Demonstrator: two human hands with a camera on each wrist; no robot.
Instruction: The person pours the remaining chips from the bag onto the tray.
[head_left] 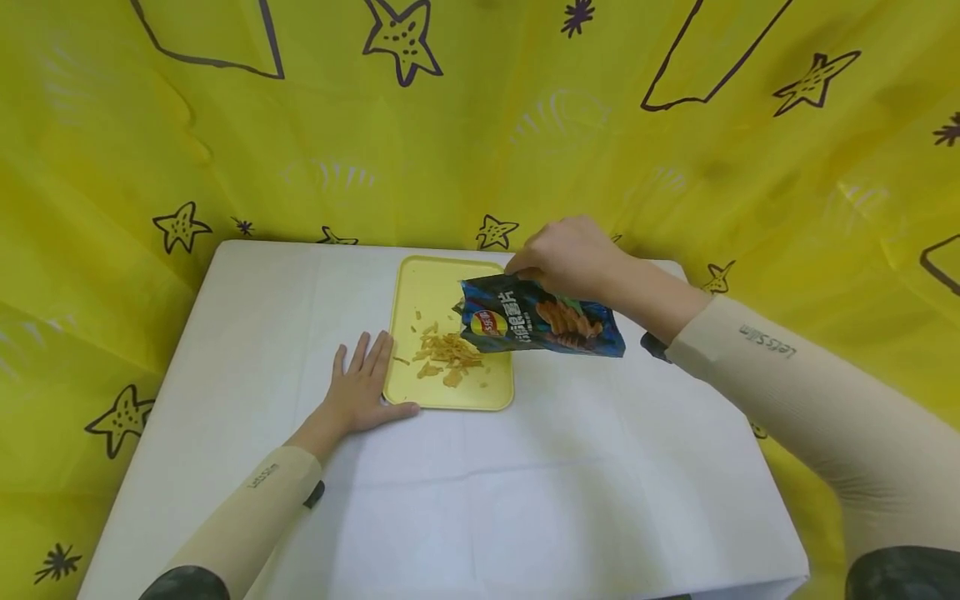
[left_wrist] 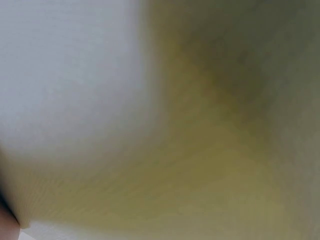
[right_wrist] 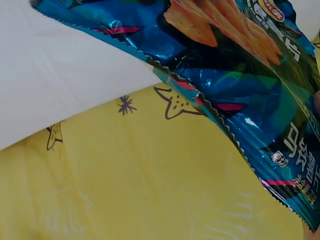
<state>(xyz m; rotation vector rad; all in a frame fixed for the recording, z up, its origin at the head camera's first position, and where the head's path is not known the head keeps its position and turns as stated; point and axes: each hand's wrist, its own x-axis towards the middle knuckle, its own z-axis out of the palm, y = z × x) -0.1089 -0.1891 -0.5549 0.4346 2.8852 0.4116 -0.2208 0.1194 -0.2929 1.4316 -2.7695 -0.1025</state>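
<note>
A dark blue bag of potato chips (head_left: 540,321) hangs tilted over the right side of a yellow tray (head_left: 457,398), its mouth toward the tray. My right hand (head_left: 573,260) pinches the bag's upper edge. Broken chips (head_left: 448,350) lie in a pile on the tray under the bag's left end. My left hand (head_left: 362,387) has its fingers spread and rests at the tray's lower left corner, thumb along the near edge. In the right wrist view the shiny blue bag (right_wrist: 210,60) fills the upper right. The left wrist view is blurred and shows mostly a sleeve.
The tray stands on a white-covered table (head_left: 465,500) near its back edge. Behind it hangs a yellow curtain (head_left: 465,125) printed with starfish.
</note>
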